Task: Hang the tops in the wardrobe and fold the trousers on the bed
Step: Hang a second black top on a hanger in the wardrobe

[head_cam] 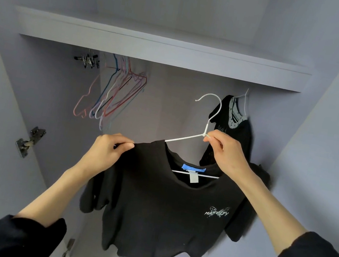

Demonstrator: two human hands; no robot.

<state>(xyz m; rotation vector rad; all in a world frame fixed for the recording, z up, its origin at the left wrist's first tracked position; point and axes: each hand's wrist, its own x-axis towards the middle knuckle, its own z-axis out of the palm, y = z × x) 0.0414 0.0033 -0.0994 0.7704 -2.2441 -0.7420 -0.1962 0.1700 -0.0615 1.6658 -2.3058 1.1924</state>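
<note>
Head view shows the right hand (226, 153) pinching the white hanger (206, 121) at its neck to lift the black top (158, 202) toward the wardrobe's shelf (155, 47), while the left hand (107, 151) pinches the shoulder to keep it on.

Both arms are raised, forearms bare, dark sleeves pushed back toward the elbows. Left hand (107, 151): thumb and forefinger pinch the shoulder seam of the black T-shirt (161, 212). Right hand (226, 152), above that shirt's collar: fingertips pinch the white hanger (205, 132) at its neck.
</note>
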